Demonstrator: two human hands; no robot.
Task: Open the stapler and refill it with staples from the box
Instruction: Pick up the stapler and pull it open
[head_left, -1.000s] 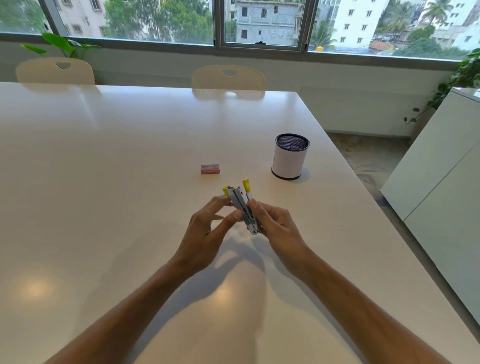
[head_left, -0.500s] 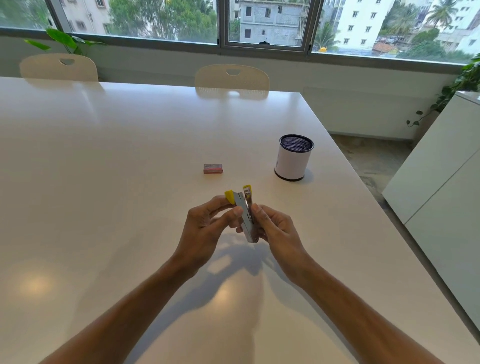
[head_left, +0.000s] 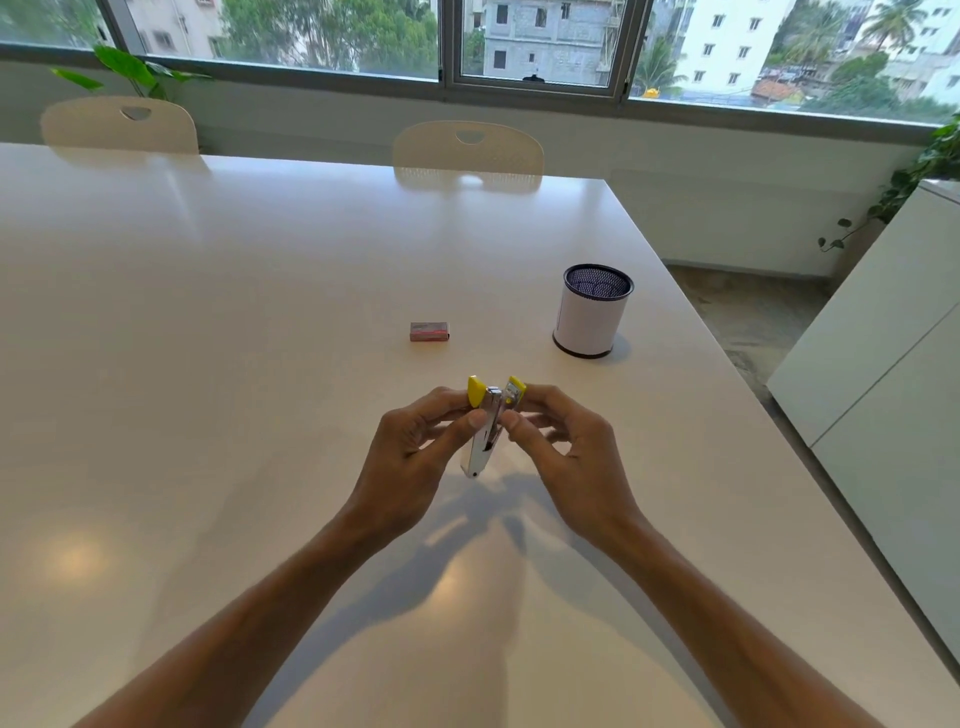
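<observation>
Both hands hold the stapler (head_left: 483, 434) above the table (head_left: 208, 364), nearer the person than the staple box (head_left: 429, 331). The left hand (head_left: 415, 457) pinches its metal body; the right hand (head_left: 566, 457) pinches the yellow-tipped arm, slightly spread open.

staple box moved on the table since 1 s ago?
No. The staple box keeps its spot left of the mesh cup; its small shift in frame matches the cup's, so the camera moved.
</observation>
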